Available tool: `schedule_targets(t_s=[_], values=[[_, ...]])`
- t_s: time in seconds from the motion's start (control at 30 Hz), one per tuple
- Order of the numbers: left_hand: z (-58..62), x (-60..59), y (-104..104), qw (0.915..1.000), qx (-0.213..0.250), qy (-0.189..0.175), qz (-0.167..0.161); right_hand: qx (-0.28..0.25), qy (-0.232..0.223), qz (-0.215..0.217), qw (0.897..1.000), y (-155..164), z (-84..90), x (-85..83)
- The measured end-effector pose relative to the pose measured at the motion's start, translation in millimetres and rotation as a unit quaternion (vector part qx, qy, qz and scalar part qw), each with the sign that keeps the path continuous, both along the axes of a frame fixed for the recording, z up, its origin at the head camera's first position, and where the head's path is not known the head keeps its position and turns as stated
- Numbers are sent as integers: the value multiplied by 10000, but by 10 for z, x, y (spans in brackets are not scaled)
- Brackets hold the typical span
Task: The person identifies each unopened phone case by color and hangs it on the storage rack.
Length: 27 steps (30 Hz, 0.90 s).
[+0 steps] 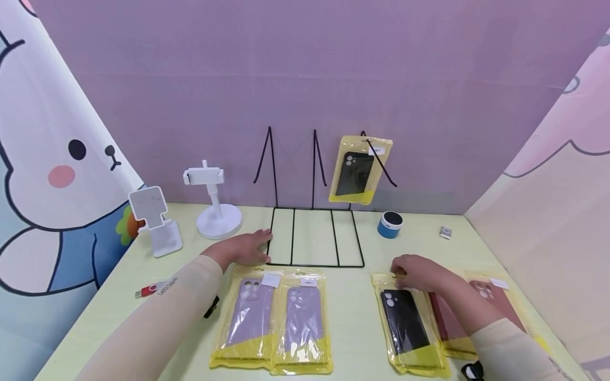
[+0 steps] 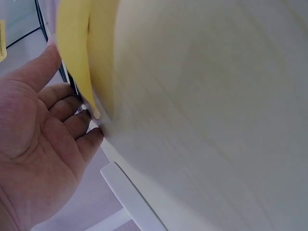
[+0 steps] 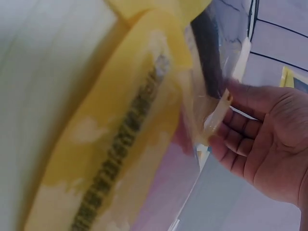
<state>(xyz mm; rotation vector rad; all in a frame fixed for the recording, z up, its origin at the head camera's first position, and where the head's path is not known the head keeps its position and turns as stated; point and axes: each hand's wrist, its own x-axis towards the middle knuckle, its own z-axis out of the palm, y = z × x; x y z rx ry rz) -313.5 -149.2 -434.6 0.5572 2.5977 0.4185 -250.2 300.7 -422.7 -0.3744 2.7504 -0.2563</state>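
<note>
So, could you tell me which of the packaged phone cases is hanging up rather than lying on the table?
The black case in the yellow bag, hung on the rightmost hook of the wire rack; every other case lies flat on the table.

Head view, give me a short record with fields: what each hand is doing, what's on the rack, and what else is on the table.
left hand: left hand lies flat on the table, fingers at the wire rack base
right hand: right hand pinches the top edge of the black phone case packet
rack: one black case packet hangs on the right prong
near left: two purple case packets
near right: pink case packets
far: two white phone stands, blue speaker
</note>
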Motion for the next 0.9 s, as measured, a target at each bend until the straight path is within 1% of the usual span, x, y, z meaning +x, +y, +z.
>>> schedule_targets(t_s=[0.2,0.4,0.53,0.77,0.9], values=[[-18,-5,-3,10000,23,27,-30,76,-81,-35,9999,-14,25,1],[-37,-21,-15,10000,0,58,-28,44,126,128,9998,2,134,-1],[-25,-15,-12,10000,12,44,-18,-90,208,233,9995,14,267,-4],[-25,-12,-12,10000,7,44,-9,-551,196,198,9981,3,529,10],[-37,-17,-17,10000,12,29,-7,-849,321,404,9951,-11,677,47]])
